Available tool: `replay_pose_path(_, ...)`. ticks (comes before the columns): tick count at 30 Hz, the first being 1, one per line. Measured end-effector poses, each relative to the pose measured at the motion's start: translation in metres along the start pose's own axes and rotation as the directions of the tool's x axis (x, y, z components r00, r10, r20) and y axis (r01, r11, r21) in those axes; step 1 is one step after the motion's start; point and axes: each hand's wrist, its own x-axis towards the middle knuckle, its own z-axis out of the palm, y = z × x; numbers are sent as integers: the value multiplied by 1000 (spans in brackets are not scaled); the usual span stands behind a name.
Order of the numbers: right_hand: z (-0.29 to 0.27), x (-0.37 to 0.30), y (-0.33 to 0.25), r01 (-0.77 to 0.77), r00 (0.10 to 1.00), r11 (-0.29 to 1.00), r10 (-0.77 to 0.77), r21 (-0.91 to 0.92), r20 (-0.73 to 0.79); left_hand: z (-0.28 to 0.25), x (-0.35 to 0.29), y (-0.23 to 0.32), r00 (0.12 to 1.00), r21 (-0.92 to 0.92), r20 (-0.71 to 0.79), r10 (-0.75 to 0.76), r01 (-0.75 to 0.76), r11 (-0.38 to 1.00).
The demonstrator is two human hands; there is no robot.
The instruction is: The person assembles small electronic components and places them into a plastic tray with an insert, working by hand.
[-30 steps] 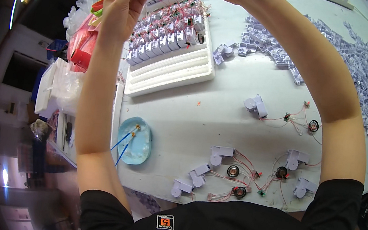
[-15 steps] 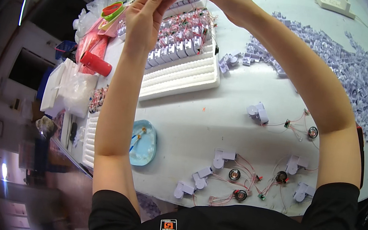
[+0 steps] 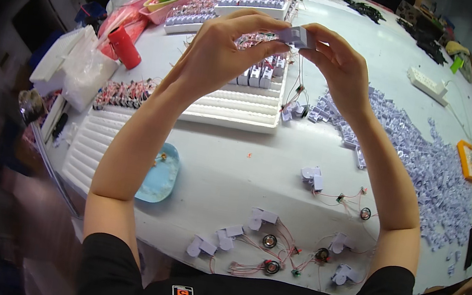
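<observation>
Left hand [image 3: 217, 46]: nearly closed, pinches casing [image 3: 297, 36]
Right hand [image 3: 341, 67]: nearly closed, pinches other end
Casing: tilted differently than moments ago, wires [image 3: 299, 73] dangling; remains in handling

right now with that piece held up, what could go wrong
The grey housing, pinched between the left hand and right hand, could slip and drop. The thin wires dangling below it might snag on the white foam tray.
</observation>
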Motion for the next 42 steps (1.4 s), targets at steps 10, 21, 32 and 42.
replay_pose_path(10, 3, 1, 1, 9, 1000, 1000, -9, 20, 3, 8, -8, -6, 1000, 29, -27, -8, 9, 1000)
replay_pose_path(21, 2, 46, 32, 279, 933, 714, -360, -642, 5, -4, 46, -35, 636, -497, 191, -748, 720, 485)
replay_pose_path(32, 27, 43, 48, 334, 869, 508, -493, -794, 50, 10, 75, -57, 623, -555, 152, -767, 696, 455)
replay_pose_path(42, -27, -26, 93, -346, 926, 797, 376, -495, -40, 5, 86, -50, 741, -319, 52, -670, 648, 692)
